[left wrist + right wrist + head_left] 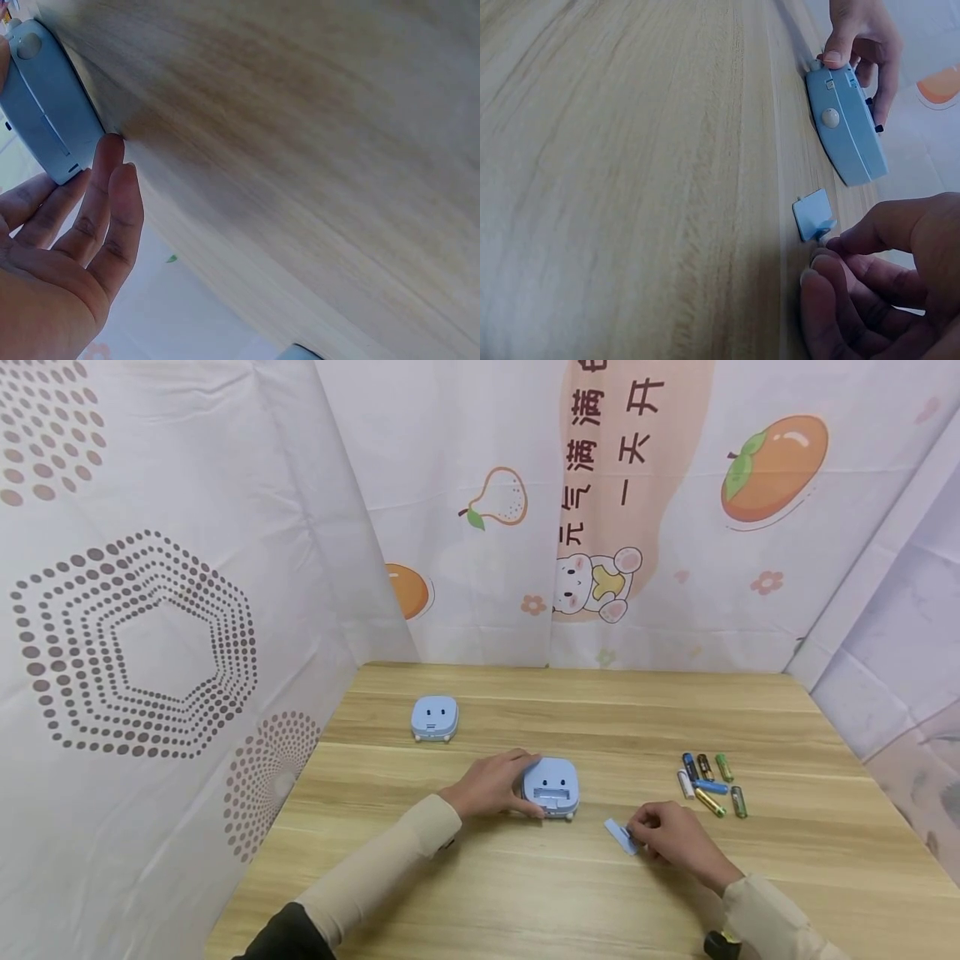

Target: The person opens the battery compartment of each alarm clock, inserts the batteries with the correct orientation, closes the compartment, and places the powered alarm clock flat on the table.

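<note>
My left hand (491, 785) grips the left side of a light-blue gadget (551, 768), its thumb along the front edge and fingers at the back. The gadget is squarish with two dark eye-like slots, small round feet and an uncovered battery compartment on its upper face. In the right wrist view, its side with a round white foot (830, 118) faces the camera. To its right my right hand (671, 833) pinches one end of a small light-blue battery cover (812, 213) between thumb and forefinger. The cover is close over the wooden tabletop.
Several batteries (710, 787) of mixed colours lie in a loose group at the right. A second light-blue gadget (434, 717) stands at the back left, its battery cover in place. Printed white curtains (465, 568) hang behind and beside the wooden table (480, 885).
</note>
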A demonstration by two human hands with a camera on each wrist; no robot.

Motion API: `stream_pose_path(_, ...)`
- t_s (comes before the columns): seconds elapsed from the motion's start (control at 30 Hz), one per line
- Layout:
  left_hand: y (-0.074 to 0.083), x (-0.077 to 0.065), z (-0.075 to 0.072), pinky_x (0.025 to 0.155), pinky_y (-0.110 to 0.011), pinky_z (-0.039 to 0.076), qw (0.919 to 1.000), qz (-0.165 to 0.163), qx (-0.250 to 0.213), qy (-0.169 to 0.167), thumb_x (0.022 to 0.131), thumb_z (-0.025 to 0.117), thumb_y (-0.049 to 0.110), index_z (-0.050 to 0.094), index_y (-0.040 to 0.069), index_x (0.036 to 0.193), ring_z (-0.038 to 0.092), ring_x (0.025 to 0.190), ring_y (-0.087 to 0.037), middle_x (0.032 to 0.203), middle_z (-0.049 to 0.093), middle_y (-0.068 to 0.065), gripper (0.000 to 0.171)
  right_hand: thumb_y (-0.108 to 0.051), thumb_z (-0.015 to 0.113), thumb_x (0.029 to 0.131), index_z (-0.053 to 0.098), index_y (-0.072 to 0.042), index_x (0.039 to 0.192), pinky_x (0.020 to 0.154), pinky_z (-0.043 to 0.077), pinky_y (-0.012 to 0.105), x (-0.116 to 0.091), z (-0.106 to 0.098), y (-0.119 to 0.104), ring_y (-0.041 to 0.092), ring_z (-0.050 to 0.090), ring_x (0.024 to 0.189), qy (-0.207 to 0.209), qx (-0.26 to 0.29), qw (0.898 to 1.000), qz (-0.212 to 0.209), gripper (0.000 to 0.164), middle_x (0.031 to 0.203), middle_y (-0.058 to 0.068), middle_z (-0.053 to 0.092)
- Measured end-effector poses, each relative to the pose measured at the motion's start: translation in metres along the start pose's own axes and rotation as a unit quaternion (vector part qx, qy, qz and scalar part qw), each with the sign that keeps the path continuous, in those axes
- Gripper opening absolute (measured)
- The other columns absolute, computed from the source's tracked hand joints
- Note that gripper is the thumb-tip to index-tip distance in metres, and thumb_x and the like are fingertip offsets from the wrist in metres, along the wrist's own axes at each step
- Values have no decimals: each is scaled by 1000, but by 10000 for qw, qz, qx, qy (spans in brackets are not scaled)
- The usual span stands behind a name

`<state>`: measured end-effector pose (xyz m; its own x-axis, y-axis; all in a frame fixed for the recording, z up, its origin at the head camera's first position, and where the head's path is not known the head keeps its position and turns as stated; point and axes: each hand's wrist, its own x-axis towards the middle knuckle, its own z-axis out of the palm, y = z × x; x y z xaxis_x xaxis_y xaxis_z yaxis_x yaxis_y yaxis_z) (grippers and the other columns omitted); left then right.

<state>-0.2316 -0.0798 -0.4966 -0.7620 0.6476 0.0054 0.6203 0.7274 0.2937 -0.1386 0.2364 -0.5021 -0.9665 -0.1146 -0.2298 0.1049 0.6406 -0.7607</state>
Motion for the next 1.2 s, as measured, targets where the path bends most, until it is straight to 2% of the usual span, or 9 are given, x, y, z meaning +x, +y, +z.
stream_pose_path(0.23,0,-1,1,103,-34,50,10000,27,29,26,76,73,75,45,15,156,57,129,-15,147,56,1,104,-10,65,97,73,-5,95,52,53,30,-2,-1,0,19,60,63,-60,75,9999,-53,10,74,3,65)
stream_pose_path(0.53,-2,6,-6,106,-35,48,9999,62,18,88,76,75,73,45,14,156,55,132,-16,149,54,0,104,-15,67,100,72,-4,101,53,54,30,3,-8,-5,20,61,65,21,203,9998,-62,13,80,4,66)
stream_pose_path(0.87,-3,4,-5,104,-34,49,10000,85,-6,51,75,75,74,45,14,156,56,131,-15,148,55,1,105,-17,68,100,72,-5,104,54,54,30,9,-12,-6,19,63,63,217,128,9989,-390,13,81,4,69)
stream_pose_path(1.2,-4,0,0,104,-35,50,10000,54,-42,6,76,75,73,45,14,156,56,131,-15,148,55,1,104,-26,69,100,70,-4,110,56,54,32,12,-20,-4,21,64,67,540,-33,9977,-419,24,87,7,69)
